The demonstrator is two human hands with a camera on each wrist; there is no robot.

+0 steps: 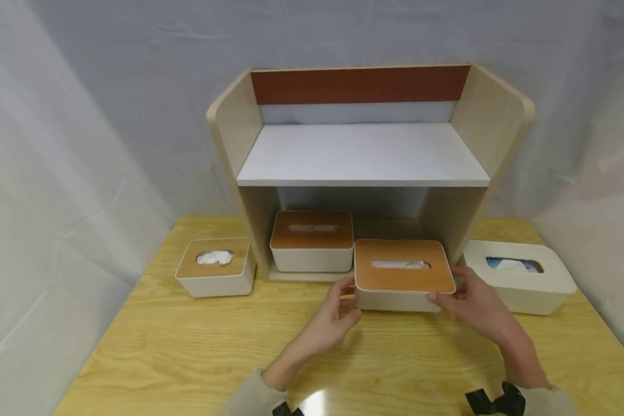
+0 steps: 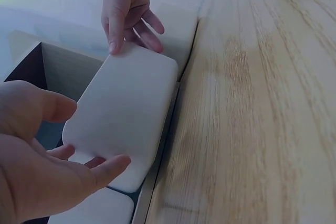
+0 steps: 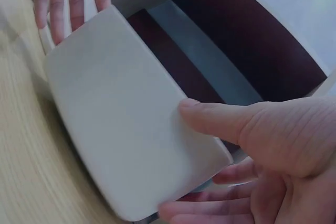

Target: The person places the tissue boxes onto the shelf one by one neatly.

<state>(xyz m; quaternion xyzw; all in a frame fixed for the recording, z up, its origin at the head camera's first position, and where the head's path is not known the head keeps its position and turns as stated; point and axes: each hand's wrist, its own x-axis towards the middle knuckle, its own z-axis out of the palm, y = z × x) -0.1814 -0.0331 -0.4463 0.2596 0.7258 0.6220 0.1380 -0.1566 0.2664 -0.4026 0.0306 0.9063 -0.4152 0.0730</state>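
Observation:
An orange-topped white tissue box (image 1: 399, 271) stands at the right front of the shelf's lower level, jutting past its front edge. My right hand (image 1: 481, 303) grips its right front corner, thumb on the white front face and fingers round the end; the right wrist view shows this hand (image 3: 262, 166) close up. At the box's left end, my left hand (image 1: 330, 323) has its fingers extended against or very near the side, thumb held off the front. A darker brown-topped tissue box (image 1: 312, 254) sits beside it inside the shelf.
A two-level wooden shelf (image 1: 364, 156) with a white middle board stands at the back of the wooden table (image 1: 187, 352). Left of it sits a smaller wood-topped tissue box (image 1: 215, 268); right of it, an all-white tissue box (image 1: 520, 277). Pale sheeting (image 1: 135, 86) encloses the area.

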